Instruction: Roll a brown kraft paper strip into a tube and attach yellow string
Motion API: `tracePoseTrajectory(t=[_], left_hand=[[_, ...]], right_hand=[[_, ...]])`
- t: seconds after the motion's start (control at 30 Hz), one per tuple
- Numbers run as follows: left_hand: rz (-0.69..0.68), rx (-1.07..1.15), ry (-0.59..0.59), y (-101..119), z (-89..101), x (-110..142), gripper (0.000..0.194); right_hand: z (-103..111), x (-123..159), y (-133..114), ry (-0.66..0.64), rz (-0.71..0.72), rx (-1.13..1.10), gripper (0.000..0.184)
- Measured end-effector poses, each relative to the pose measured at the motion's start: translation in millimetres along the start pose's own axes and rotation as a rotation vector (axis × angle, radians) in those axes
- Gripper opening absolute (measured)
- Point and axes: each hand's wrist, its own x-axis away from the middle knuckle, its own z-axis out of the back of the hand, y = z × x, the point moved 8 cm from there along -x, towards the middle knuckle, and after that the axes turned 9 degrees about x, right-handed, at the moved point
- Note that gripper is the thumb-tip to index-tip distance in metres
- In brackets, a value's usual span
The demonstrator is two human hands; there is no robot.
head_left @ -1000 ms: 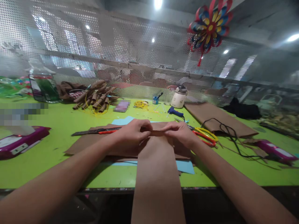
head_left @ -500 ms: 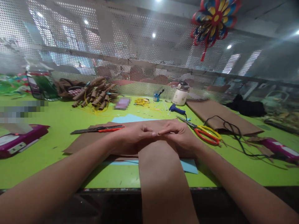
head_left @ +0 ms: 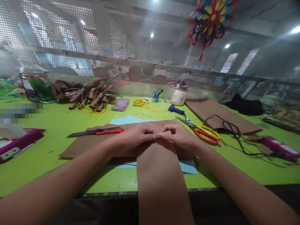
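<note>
A long strip of brown paper (head_left: pixel 161 175) runs from between my hands down over the table's front edge. My left hand (head_left: pixel 140 136) pinches its far end with thumb and fingers. Close against it, my right hand (head_left: pixel 180 134) pinches the same end, the fingertips of both hands nearly meeting. The very edge in the fingers is partly hidden. Beneath lie brown paper sheets (head_left: pixel 79 143) on light blue paper (head_left: pixel 188 167). A cutter knife with a red handle (head_left: pixel 110 130) rests left of my hands, and scissors with yellow and red handles (head_left: pixel 206 134) lie to the right.
On the green table (head_left: pixel 53 168) stand a bundle of brown paper rolls (head_left: pixel 95 95), a blue glue gun (head_left: pixel 176 109), a white bottle (head_left: pixel 180 94) and a green-filled jug (head_left: pixel 38 86). Folded brown paper (head_left: pixel 222 114), a black cord (head_left: pixel 236 134) and purple power strips (head_left: pixel 282 148) lie around.
The right index finger, stretched out over the paper end before, is now bent into a pinch. The view has shifted slightly; both hands stay at the strip's far end.
</note>
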Motion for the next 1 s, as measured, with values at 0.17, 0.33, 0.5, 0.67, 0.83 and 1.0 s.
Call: tracePoseTrajectory(t=[0.17,0.33,0.5,0.67,0.83,1.0], left_hand=[[-0.138,-0.39,0.072,16,9.2,-3,0.033],[-0.282,-0.584,0.102,26,10.4,-4,0.034],[-0.359,-0.724,0.132,30,11.4,-7,0.031],[-0.432,-0.828,0.143,38,4.5,-2,0.028],[-0.431,-0.895,0.161,39,3.1,0,0.027],[-0.393,-0.925,0.169,36,7.5,-2,0.03]], right_hand=[[-5,0,3,0.019,-0.062,-0.167,0.023],[-4,1,5,0.035,-0.101,-0.4,0.022],[-4,1,6,0.009,-0.106,-0.516,0.021],[-4,3,0,-0.007,-0.111,-0.463,0.018],[5,3,-1,0.123,-0.134,-0.357,0.018],[5,3,-1,0.156,-0.124,-0.404,0.014]])
